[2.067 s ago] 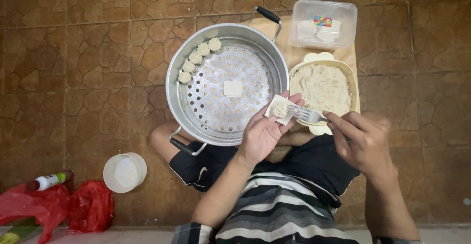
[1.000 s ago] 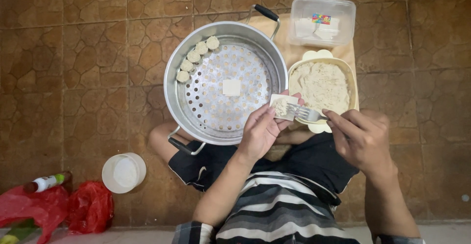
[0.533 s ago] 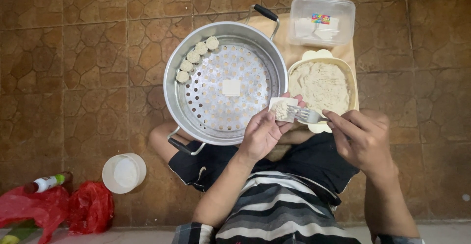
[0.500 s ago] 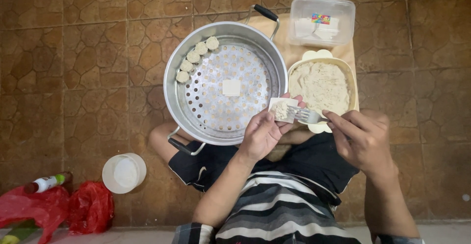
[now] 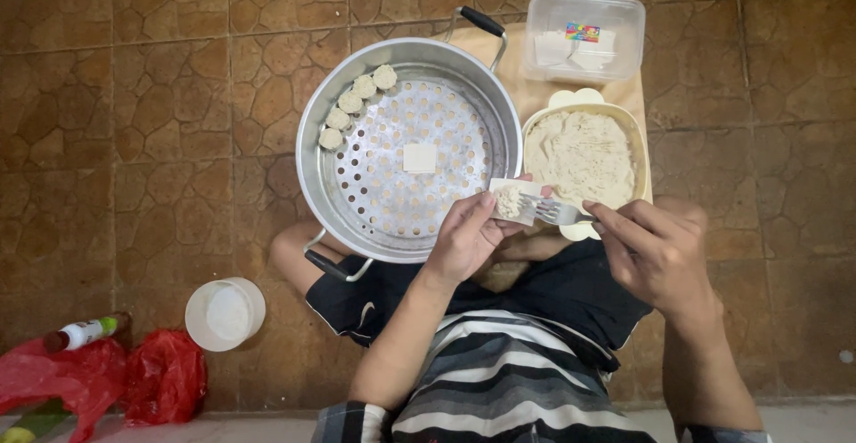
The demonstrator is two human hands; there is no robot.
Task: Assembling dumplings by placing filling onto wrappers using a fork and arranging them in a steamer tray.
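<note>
The dumpling wrapper [image 5: 513, 200], a small pale square with a dab of filling on it, sits in our left hand [image 5: 464, 238], whose fingers curl around its near edge, just beside the near right rim of the steamer pot [image 5: 312, 140]. We take that pot as our landmark: a wide metal pan with a perforated tray and black-tipped handles, resting on the brown stone-patterned floor [image 5: 134, 95]. Our right hand [image 5: 655, 251] is closed on the handle of a fork [image 5: 557, 214], its tines touching the wrapper. Inside the pot, five finished dumplings [image 5: 357, 104] line the far left wall, and a single flat square of wrapper [image 5: 419, 158] lies near the middle of the tray. Just right of the pot stands a cream bowl of pale filling [image 5: 580, 153], on a wooden board [image 5: 535, 95]. Beyond that bowl, at the pot's far right, is a clear plastic box [image 5: 584, 37]. Near and left of the pot we see a white cup [image 5: 225, 314], a red bag [image 5: 160, 376] and a small bottle [image 5: 85, 332].
</note>
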